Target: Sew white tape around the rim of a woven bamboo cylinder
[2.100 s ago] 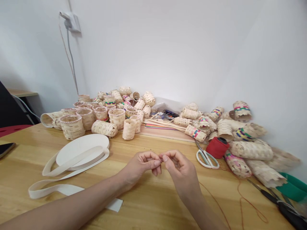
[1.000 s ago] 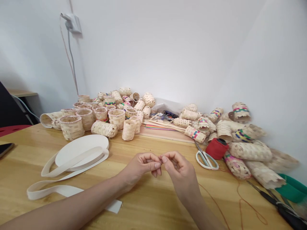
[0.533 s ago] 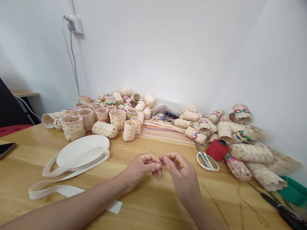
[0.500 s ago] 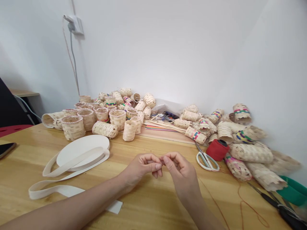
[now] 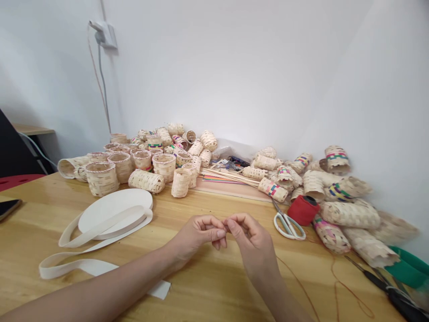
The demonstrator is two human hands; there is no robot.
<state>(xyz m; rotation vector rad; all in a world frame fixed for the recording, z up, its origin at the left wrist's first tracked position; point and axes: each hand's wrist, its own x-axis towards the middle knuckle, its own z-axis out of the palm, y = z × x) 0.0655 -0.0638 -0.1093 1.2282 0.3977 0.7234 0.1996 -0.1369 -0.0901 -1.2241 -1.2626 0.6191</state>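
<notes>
My left hand (image 5: 203,232) and my right hand (image 5: 253,243) meet fingertip to fingertip above the table, thumbs against forefingers in a pinch. A thin reddish-brown thread (image 5: 298,282) comes out from behind my right hand and trails toward the near edge; it appears to lead up into that hand's fingers. What lies in my left fingertips is too small to make out. Right of the hands are white-handled scissors (image 5: 288,226), lying partly open, and a red thread spool (image 5: 303,210). More loose thread (image 5: 348,286) curls on the wood.
A roll of white ribbon (image 5: 115,212) lies left, its loose strip running under my left forearm. Woven baskets (image 5: 102,179) crowd the back left, and more woven pieces (image 5: 350,212) are heaped right. Black-handled tools (image 5: 378,279), a green container (image 5: 409,266) and a phone (image 5: 9,209) sit toward the sides.
Almost nothing differs. Both hands keep the same pinch in the same spot, and the whole view has shifted very slightly.
</notes>
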